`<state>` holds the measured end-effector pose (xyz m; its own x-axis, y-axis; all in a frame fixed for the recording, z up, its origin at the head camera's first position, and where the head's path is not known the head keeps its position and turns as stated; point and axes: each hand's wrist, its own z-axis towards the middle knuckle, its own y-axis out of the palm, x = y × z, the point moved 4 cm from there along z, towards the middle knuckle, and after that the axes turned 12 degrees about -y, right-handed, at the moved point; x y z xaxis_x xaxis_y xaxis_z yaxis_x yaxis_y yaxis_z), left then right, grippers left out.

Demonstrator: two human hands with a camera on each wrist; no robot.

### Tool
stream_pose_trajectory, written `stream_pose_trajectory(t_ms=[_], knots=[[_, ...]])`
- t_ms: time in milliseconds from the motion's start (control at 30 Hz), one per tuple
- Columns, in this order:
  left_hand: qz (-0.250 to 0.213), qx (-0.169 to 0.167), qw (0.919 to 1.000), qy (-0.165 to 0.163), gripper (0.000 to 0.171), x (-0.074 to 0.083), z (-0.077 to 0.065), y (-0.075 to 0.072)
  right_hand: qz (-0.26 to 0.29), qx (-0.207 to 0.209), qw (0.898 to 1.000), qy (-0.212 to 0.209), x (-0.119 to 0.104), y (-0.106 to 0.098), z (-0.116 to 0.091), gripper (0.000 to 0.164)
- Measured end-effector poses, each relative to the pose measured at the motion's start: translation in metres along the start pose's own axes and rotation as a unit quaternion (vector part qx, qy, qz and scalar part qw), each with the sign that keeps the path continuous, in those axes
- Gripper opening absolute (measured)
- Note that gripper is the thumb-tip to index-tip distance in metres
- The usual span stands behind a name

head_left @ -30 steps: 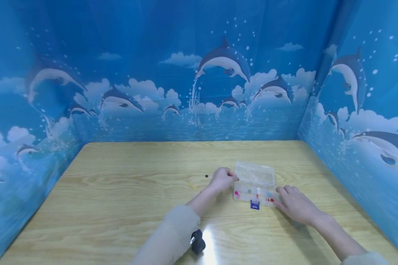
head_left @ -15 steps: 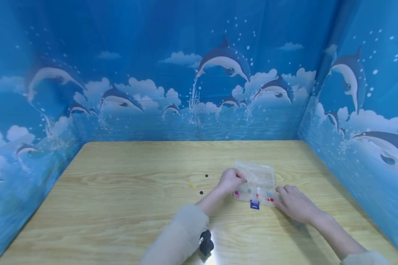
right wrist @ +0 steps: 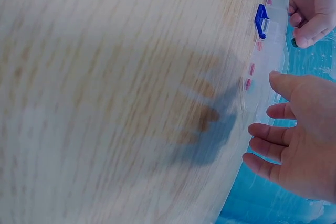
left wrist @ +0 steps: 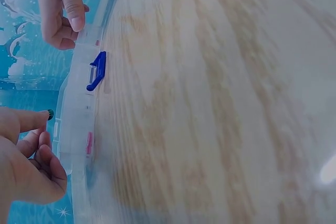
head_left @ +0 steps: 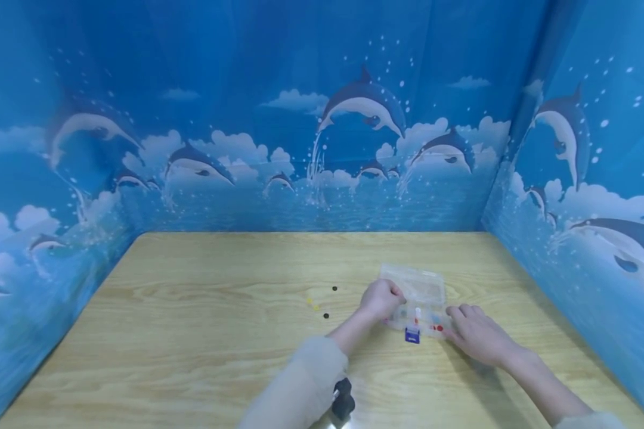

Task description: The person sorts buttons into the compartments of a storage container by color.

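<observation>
A clear plastic compartment box (head_left: pixel 426 319) stands with its lid (head_left: pixel 426 287) laid back and a blue latch (head_left: pixel 412 335) at the front. My left hand (head_left: pixel 382 299) is over the box's left half, pinching a small dark round piece (left wrist: pixel 51 114) between thumb and forefinger. That piece (right wrist: pixel 294 42) looks dark green in the right wrist view. At the box's right end is my right hand (head_left: pixel 477 335), its thumb at the wall and its fingers (right wrist: pixel 268 139) loosely extended. Red pieces (head_left: pixel 439 328) sit in the front right of the box, and a pink one (left wrist: pixel 90 143) shows at its left end.
Left of the box, two small dark round pieces (head_left: pixel 326 316) and some small yellow pieces (head_left: pixel 316 308) lie on the wooden table (head_left: pixel 193 333). A dolphin-print curtain (head_left: pixel 236 119) surrounds the table's back and sides. A black device (head_left: pixel 343 400) is by my left sleeve.
My left hand has moved right, from beside the box to over its compartments, still pinching the dark piece. Its forearm has uncovered a dark piece on the table. My right hand stays put.
</observation>
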<state>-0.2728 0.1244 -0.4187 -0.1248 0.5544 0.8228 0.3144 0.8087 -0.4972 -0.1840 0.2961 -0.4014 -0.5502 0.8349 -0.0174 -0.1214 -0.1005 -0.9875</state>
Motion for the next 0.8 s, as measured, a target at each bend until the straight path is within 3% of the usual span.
stream_pose_trajectory(t_ms=[400, 800], knots=[[0.037, 0.020, 0.9990, -0.011, 0.006, 0.001, 0.001, 0.004, -0.005, 0.001, 1.000, -0.003, -0.001, 0.000, -0.001, 0.040], [0.012, 0.020, 0.9997, -0.011, 0.006, 0.001, 0.002, -0.007, -0.001, 0.000, 1.000, -0.002, -0.002, -0.001, -0.001, 0.040]])
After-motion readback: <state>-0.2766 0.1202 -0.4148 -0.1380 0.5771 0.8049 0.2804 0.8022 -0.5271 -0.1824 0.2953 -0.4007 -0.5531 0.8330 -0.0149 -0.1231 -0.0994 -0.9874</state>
